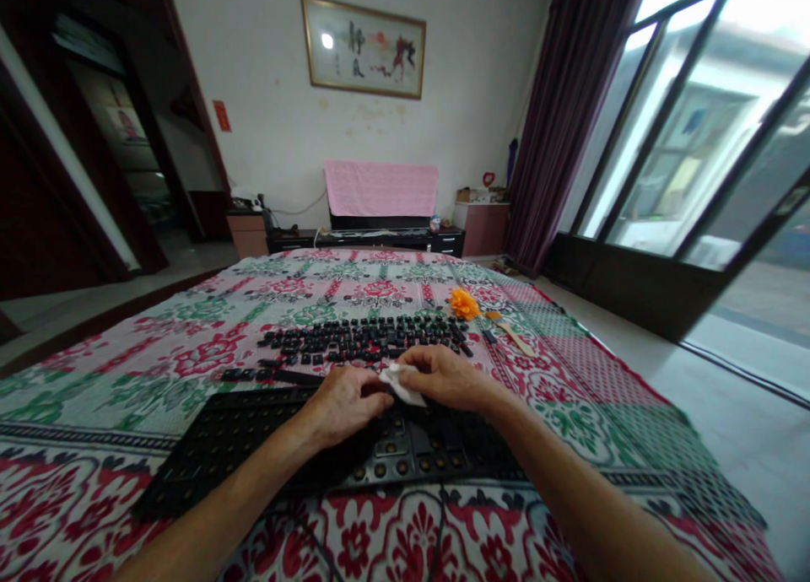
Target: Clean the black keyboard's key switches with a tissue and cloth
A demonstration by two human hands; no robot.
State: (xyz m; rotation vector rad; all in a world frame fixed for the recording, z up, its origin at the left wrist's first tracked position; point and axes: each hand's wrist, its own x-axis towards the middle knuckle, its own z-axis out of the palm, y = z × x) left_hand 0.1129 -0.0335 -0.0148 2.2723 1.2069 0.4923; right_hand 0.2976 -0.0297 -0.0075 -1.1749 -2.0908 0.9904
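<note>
A black keyboard [221,430], many of its keycaps off and its switches bare, lies on a patterned bedspread. Over its middle, my right hand [443,375] pinches a crumpled white tissue [405,386]. My left hand [345,405] is close by on the left, fingers curled together beside the tissue; whatever they hold, if anything, is too small or hidden. Rows of loose black keycaps [360,339] are spread just beyond the keyboard. A long black strip [297,378] lies at the keyboard's far edge, left of my hands.
An orange fluffy duster [464,304] and a wooden-handled brush [515,337] lie to the right of the keycaps. A cable [316,544] runs from the keyboard's near side. Past the bedspread [380,287] stand a low cabinet [448,242] and a pink towel [381,188] over a dark panel.
</note>
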